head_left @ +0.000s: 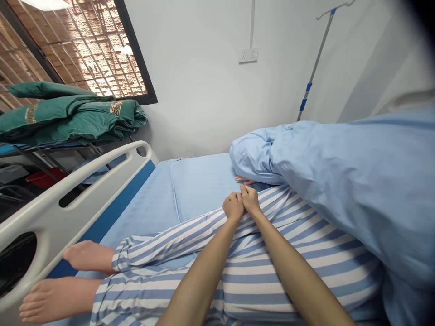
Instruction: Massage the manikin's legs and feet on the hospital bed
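Note:
My left hand (234, 206) and my right hand (250, 198) are side by side, both closed with knuckles up. They are at the far edge of the blue-and-white striped trousers (299, 267), around the thigh, and seem to grip the cloth there. What lies inside the fingers is hidden. The trousers are on a figure lying on a bed (200, 176), probably a manikin, with bare feet (61, 301) to the left. A light blue quilt (333, 158) covers its upper body. Just beyond my fists, the figure's fingers (245, 180) show from under the quilt.
A white bed end board (78, 179) rises past the feet. Behind it, folded green padded cloth (78, 115) lies on a rack by the barred window (88, 50). A drip pole (316, 63) stands at the back right. A socket (248, 55) is on the wall.

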A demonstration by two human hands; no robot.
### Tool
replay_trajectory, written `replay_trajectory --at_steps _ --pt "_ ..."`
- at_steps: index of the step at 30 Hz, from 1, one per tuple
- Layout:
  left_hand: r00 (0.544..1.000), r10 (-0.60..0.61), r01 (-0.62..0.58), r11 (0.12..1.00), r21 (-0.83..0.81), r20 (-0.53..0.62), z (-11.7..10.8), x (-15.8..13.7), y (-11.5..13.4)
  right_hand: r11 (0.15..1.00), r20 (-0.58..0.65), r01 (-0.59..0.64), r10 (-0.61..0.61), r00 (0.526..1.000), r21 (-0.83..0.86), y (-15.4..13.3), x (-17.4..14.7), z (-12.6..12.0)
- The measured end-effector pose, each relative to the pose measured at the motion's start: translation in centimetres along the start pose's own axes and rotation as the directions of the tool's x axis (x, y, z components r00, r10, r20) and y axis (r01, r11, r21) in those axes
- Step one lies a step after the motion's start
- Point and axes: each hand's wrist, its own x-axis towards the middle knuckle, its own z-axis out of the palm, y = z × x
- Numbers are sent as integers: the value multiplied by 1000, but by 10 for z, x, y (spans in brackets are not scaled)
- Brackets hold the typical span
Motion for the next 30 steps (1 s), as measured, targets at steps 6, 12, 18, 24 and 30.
replay_trajectory --at_steps 6,12,18,24,30 --pt "999 38 -38 999 -20 8 -1 -4 -2 989 121 99 -86 989 -110 -14 19 -21" --pt "999 30 -30 999 -15 -21 6 -5 -5 983 162 131 -110 981 -129 -5 37 -40" --pt "999 38 -37 998 -43 22 10 -3 -7 885 104 42 7 995 -463 29 24 -28" --pt "990 110 -77 941 -329 86 -7 2 -20 818 98 57 -1 995 -572 24 20 -27" --pt "979 71 13 912 -409 190 -86 -20 -106 878 106 52 -1 994 -476 22 20 -31"
